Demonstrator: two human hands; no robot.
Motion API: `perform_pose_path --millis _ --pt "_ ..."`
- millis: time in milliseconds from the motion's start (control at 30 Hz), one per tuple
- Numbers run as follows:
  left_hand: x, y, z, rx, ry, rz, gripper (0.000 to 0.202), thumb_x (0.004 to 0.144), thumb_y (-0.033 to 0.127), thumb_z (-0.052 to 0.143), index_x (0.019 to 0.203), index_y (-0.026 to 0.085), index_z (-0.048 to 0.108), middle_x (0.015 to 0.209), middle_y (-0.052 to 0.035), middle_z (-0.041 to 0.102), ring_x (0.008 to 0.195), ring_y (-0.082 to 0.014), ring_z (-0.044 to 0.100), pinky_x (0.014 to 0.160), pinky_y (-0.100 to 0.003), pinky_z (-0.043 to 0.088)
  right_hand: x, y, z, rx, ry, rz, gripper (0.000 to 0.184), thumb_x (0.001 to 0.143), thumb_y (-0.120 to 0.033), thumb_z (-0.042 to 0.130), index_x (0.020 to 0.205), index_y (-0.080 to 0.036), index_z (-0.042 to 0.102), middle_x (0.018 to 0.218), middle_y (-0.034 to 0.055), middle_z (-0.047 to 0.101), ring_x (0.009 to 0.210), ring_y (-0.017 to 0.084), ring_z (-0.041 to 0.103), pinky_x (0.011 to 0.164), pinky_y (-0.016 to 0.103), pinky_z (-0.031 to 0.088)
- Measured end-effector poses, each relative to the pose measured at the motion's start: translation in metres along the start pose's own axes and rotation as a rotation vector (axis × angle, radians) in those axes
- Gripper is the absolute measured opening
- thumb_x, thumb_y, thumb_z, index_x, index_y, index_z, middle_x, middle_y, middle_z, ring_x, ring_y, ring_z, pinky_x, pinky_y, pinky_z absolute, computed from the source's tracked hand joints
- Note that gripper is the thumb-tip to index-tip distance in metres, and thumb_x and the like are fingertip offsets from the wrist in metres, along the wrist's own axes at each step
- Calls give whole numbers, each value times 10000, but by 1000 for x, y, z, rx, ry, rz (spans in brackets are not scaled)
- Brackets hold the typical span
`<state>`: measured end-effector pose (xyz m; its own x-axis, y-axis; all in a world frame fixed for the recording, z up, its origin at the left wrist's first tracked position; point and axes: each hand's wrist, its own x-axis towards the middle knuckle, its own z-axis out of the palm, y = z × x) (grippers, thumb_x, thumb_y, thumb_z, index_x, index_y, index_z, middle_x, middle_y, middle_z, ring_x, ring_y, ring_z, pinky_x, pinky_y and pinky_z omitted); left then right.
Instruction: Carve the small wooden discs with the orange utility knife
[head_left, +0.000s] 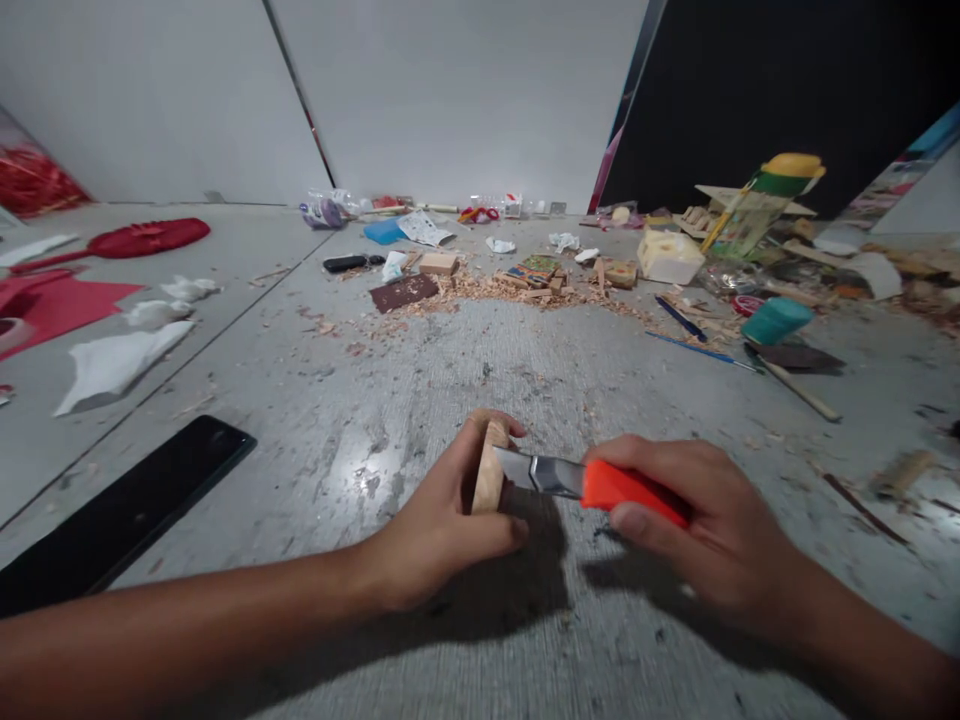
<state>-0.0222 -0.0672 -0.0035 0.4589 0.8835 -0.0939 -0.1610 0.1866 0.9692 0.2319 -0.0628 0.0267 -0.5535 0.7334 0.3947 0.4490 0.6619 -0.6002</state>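
Near the middle of the view, my left hand (442, 510) grips a small pale piece of wood (489, 475), held upright between thumb and fingers. My right hand (697, 520) is wrapped round the orange handle of a utility knife (626, 490). Its metal blade points left, and the tip meets the face of the wood or lies just in front of it; I cannot tell which. Both hands are above the grey floor and cast shadows on it. Some left fingers are hidden behind the wood.
A black phone (142, 500) lies at the left. Wood shavings (487, 290) spread across the floor ahead, beside a brown sandpaper sheet (403, 293). To the right are a teal object (776, 320), a blue pen (680, 318) and a thin brush (705, 350). White crumpled tissue (124, 365) sits far left.
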Motion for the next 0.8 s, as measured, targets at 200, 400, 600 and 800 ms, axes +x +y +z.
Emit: perform_pose_path --millis 200,400,600,800 --pt "3 -1 -1 135 17 26 593 761 252 911 1195 251 508 837 61 536 724 -139 486 643 -274 348 -1 0 9 -142 -52 -89 372 1153 -491 513 957 -250 718 813 9 778 653 183 708 631 338 496" --pt "1 4 -2 183 4 81 361 728 145 772 933 229 488 814 49 518 729 -135 457 650 -283 357 0 0 11 -133 -68 -146 367 1171 -505 510 1001 -245 705 766 -29 754 593 148 675 566 321 449" --pt "1 -2 -6 106 -102 82 370 680 94 763 926 225 518 822 46 482 728 -131 403 612 -282 326 -8 11 7 -317 23 -272 248 1161 -463 564 1229 -262 693 871 -5 823 640 185 722 605 361 454" --pt "2 -7 -12 41 -102 1 333 663 105 694 910 233 511 778 46 453 677 -129 372 561 -277 276 -1 24 0 -400 60 -237 333 1147 -512 566 1125 -263 787 809 4 815 610 180 720 572 348 472"
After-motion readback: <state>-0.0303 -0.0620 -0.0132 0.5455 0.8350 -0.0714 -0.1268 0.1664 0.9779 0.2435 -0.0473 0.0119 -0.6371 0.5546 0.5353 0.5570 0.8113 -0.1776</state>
